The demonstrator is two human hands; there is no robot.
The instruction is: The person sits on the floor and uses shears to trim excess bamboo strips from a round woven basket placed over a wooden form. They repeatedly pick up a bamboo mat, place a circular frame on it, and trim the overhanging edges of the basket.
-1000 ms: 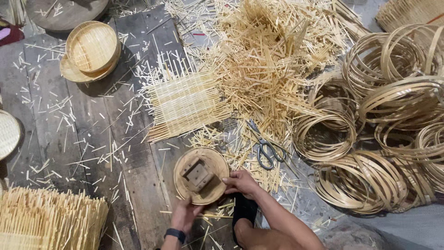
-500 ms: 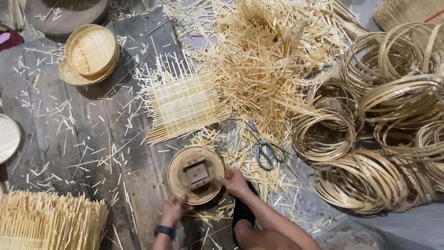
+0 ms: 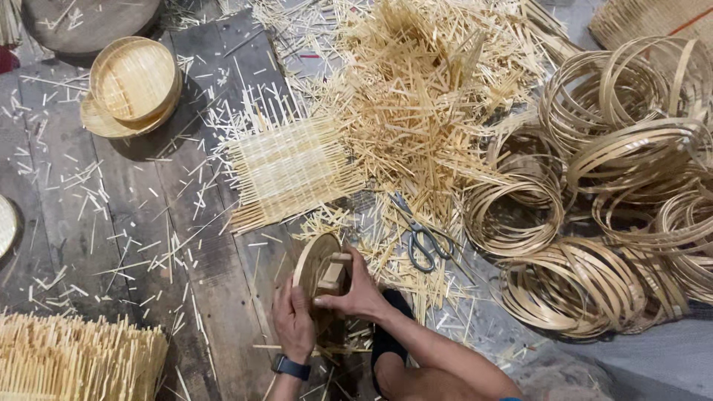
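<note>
A round wooden disc with a block handle (image 3: pixel 319 269) stands tilted on its edge on the dark plank floor at the bottom centre. My right hand (image 3: pixel 362 291) grips the handle block from the right. My left hand (image 3: pixel 295 321), with a dark watch on the wrist, holds the disc's lower left rim. A woven bamboo mat (image 3: pixel 288 169) with loose stick ends lies flat just above the disc.
Scissors (image 3: pixel 422 239) lie right of the disc among a big heap of bamboo sticks (image 3: pixel 423 89). Coiled bamboo hoops (image 3: pixel 616 186) fill the right side. Stacked woven trays (image 3: pixel 132 83) sit at the top left; a bundle of splints (image 3: pixel 70 356) at the bottom left.
The disc lay flat with its handle up; both hands have now tipped it up onto its edge. The view has shifted slightly.
</note>
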